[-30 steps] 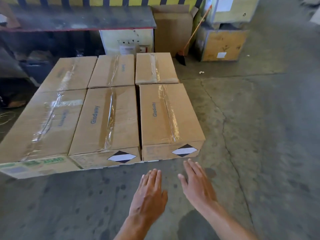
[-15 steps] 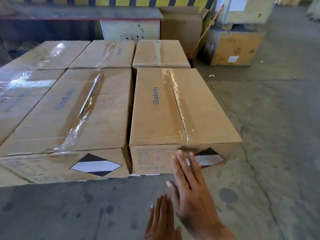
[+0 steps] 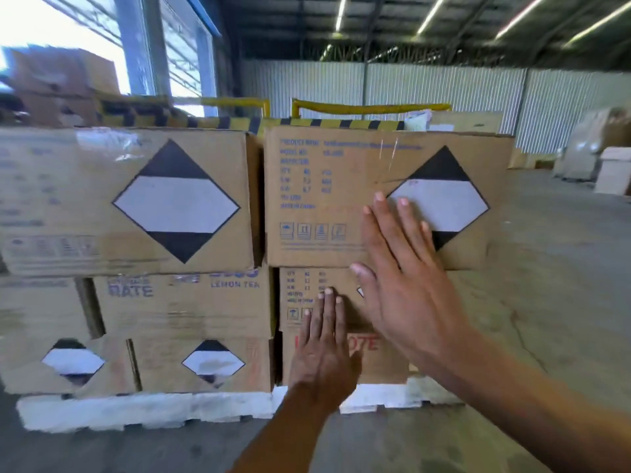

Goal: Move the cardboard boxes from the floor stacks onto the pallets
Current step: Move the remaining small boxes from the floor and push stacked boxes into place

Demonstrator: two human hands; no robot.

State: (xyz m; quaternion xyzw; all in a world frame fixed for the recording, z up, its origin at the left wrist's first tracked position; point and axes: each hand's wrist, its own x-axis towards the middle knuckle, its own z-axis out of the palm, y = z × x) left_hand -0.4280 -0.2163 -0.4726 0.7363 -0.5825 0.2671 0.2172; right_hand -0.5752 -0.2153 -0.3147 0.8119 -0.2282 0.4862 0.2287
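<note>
Several brown cardboard boxes stand stacked in three layers on a white pallet (image 3: pixel 102 413), seen from low down at their end faces. The top right box (image 3: pixel 327 199) carries blue print and a black-and-white diamond label. My right hand (image 3: pixel 403 285) lies flat with straight fingers against its end face, over the diamond's lower left. My left hand (image 3: pixel 324 346) is flat with straight fingers on the end of the box below (image 3: pixel 307 285). The top left box (image 3: pixel 129 199) stands beside it, separated by a narrow gap.
A yellow-and-black striped barrier (image 3: pixel 341 122) with yellow rails runs behind the stack. Corrugated metal wall (image 3: pixel 444 87) at the back. More wrapped boxes and a white crate (image 3: pixel 611 169) stand far right. Bare concrete floor (image 3: pixel 546 268) spreads to the right.
The view dropped from above the boxes to level with their end faces. Both hands moved forward from the air onto the right-hand boxes' ends.
</note>
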